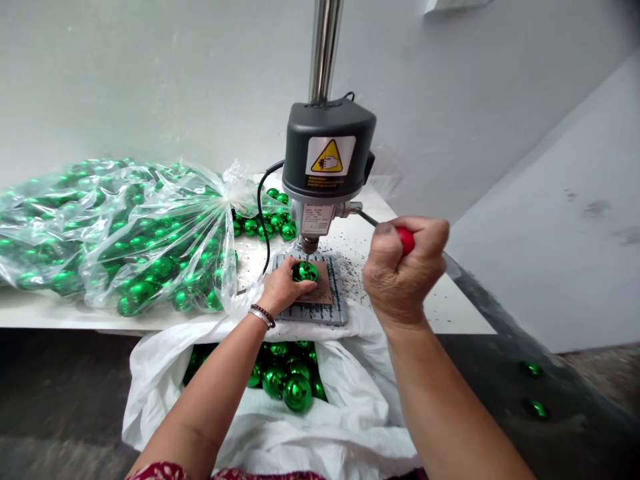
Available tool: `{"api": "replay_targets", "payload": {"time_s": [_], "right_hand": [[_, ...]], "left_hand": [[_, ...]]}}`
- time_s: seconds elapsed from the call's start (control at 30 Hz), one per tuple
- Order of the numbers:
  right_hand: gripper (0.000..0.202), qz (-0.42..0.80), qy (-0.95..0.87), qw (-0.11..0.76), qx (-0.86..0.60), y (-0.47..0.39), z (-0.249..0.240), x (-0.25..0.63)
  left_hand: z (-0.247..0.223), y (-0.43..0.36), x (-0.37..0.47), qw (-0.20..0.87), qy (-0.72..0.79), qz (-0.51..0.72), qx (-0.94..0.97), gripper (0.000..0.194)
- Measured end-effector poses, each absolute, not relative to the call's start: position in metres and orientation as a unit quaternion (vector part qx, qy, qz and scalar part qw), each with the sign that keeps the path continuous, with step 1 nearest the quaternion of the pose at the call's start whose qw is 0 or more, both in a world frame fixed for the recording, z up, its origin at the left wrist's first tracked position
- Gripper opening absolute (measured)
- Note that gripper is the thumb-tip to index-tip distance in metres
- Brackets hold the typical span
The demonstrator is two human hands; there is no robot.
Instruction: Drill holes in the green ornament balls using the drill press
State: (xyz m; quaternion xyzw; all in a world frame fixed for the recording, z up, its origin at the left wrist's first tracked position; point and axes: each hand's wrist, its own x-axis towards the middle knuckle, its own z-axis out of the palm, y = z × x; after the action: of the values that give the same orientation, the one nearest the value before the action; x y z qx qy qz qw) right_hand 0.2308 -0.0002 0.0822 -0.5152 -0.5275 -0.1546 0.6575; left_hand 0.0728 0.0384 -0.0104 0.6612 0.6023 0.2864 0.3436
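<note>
A shiny green ball [305, 271] sits under the bit of a dark grey drill press [327, 147], over a brown board [323, 287] on the ridged metal base [330, 315]. My left hand [287, 288] holds the ball from the left, thumb and fingers around it. The drill bit comes down at the top of the ball; whether it has entered cannot be made out. To the right, my right hand [406, 267] is closed round the red knob [405, 241] of the press's lever.
A large clear bag of green balls [125, 233] lies on the white table [450, 313] at the left. Loose green balls [265, 230] lie behind the press. Below, a white cloth sack [355, 393] holds more. Two balls [537, 408] lie on the floor at right. Dark shavings surround the base.
</note>
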Motion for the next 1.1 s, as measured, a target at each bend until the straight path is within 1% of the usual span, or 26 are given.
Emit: {"api": "replay_targets", "payload": {"time_s": [0.2, 0.47, 0.53, 0.63, 0.77, 0.83, 0.9, 0.97, 1.0, 1.07, 1.1], "right_hand": [[0.017, -0.160, -0.509, 0.678, -0.506, 0.003, 0.076, 0.227], [0.012, -0.177, -0.524, 0.677, -0.486, -0.002, 0.051, 0.227], [0.014, -0.172, -0.515, 0.685, -0.486, 0.002, 0.062, 0.228], [0.018, -0.145, -0.508, 0.685, -0.502, 0.017, 0.101, 0.230], [0.017, -0.051, -0.491, 0.609, -0.621, 0.033, 0.156, 0.229], [0.018, -0.028, -0.481, 0.588, -0.650, 0.035, 0.168, 0.227], [0.017, -0.018, -0.478, 0.586, -0.655, 0.034, 0.171, 0.226], [0.018, -0.018, -0.473, 0.593, -0.651, 0.034, 0.168, 0.224], [0.018, -0.020, -0.470, 0.597, -0.649, 0.033, 0.167, 0.224], [0.019, -0.022, -0.468, 0.603, -0.645, 0.034, 0.165, 0.224], [0.018, -0.022, -0.468, 0.605, -0.644, 0.034, 0.164, 0.225]], "left_hand": [[-0.012, 0.038, 0.073, 0.350, 0.598, 0.300, 0.656, 0.048], [-0.012, 0.039, 0.074, 0.337, 0.611, 0.273, 0.662, 0.050], [-0.011, 0.039, 0.077, 0.332, 0.618, 0.267, 0.661, 0.050], [-0.010, 0.038, 0.080, 0.325, 0.628, 0.267, 0.654, 0.051], [-0.002, 0.025, 0.067, 0.339, 0.603, 0.284, 0.664, 0.054], [0.006, 0.014, 0.050, 0.361, 0.557, 0.251, 0.704, 0.054], [0.015, 0.007, 0.030, 0.379, 0.511, 0.192, 0.748, 0.052], [0.023, 0.009, 0.012, 0.359, 0.524, 0.193, 0.748, 0.054], [0.026, 0.014, 0.006, 0.331, 0.543, 0.206, 0.744, 0.051], [0.030, 0.031, -0.004, 0.250, 0.599, 0.216, 0.729, 0.040], [0.031, 0.041, -0.007, 0.198, 0.634, 0.200, 0.720, 0.037]]}}
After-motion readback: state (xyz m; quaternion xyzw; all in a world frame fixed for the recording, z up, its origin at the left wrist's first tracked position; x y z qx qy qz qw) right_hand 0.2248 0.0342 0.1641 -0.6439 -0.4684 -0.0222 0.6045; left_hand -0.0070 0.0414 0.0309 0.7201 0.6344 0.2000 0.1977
